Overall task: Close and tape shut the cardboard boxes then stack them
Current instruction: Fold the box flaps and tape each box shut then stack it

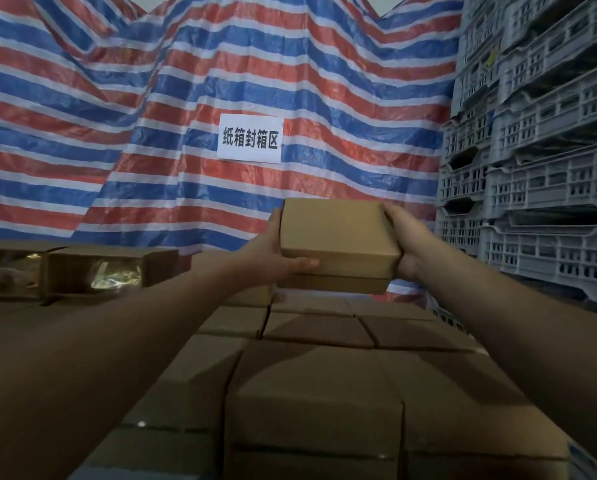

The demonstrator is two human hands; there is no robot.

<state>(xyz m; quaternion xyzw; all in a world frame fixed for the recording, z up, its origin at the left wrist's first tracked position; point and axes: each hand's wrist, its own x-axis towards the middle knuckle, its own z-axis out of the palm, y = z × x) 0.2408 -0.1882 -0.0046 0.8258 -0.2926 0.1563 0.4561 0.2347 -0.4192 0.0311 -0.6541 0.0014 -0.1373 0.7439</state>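
Both hands are stretched forward, and a small closed cardboard box is held between them: the left hand is wrapped on its left side with the thumb across the near face, and the right hand is curled round its right corner. Nearest, a layer of closed boxes is spread in rows below the arms. The held box is carried above the far end of that layer, touching nothing. A slip or crooked landing is judged possible, since only the sides are gripped. Its lid is seen flat and plain brown; tape cannot be made out. Farther off, a striped tarp is hung, with grey crates at right.
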